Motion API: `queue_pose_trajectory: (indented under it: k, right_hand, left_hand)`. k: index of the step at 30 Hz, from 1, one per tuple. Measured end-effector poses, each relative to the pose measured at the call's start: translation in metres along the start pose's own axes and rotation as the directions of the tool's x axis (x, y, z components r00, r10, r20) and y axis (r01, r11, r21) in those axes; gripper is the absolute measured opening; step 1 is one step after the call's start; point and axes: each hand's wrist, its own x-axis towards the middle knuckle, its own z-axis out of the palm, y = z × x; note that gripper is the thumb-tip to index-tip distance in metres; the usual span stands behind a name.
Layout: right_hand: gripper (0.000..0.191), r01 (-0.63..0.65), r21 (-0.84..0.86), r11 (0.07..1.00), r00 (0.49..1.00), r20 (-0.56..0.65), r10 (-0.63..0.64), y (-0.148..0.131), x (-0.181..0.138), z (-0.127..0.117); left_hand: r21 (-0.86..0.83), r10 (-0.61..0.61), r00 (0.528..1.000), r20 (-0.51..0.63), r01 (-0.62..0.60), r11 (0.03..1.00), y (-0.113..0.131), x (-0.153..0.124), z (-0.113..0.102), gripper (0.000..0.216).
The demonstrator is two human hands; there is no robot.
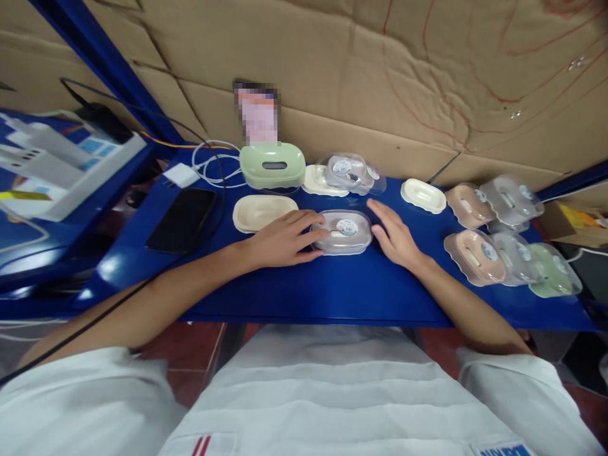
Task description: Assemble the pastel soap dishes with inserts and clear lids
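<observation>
In the head view, a small oval dish with a clear lid and a round label (pixel 358 237), which looks like a soap dish, rests on the blue table in front of me. My left hand (pixel 285 239) is around its left end, thumb on the near side and fingers over the lid. My right hand (pixel 395 237) is just beyond its right end, fingers stretched out and thumb apart, holding nothing. A cream oval dish (pixel 259 212) lies behind my left hand. Beyond the lidded dish are another cream dish (pixel 313 182) and clear labelled lids (pixel 349 172).
A green dish (pixel 256 163) stands at the back, near a blurred phone-like rectangle (pixel 260 117). A black phone (pixel 183 218) and a white charger (pixel 180 175) are left. To the right are a cream dish (pixel 422 196) and several lidded dishes (pixel 477 258). Cardboard (pixel 342 69) lines the back.
</observation>
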Motion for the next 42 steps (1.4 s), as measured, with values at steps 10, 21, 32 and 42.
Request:
queue_pose_trajectory:
  k: [10, 21, 32, 42]
  right_hand:
    - [0.063, 0.195, -0.084, 0.977, 0.959, 0.227, -0.171, -0.037, -0.006, -0.005]
    - [0.079, -0.472, -0.372, 0.799, 0.879, -0.272, 0.392, 0.039, -0.006, -0.037]
    - [0.064, 0.008, 0.028, 1.000, 0.988, 0.155, -0.012, -0.031, -0.007, -0.036]
    - [0.062, 0.229, -0.116, 0.966, 0.972, 0.071, -0.222, -0.057, -0.014, -0.036]
  left_hand:
    - [0.006, -0.013, 1.000, 0.025, 0.013, 1.000, -0.002, -0.003, 0.002, 0.032]
    - [-0.022, -0.017, 0.998, 0.068, 0.018, 1.000, 0.002, 0.000, -0.001, 0.038]
    - [0.034, 0.155, 0.988, 0.005, -0.155, 0.987, 0.022, 0.002, -0.004, 0.027]
    - [0.198, 0.033, 0.994, -0.108, -0.011, 0.980, 0.023, 0.004, -0.007, 0.030]
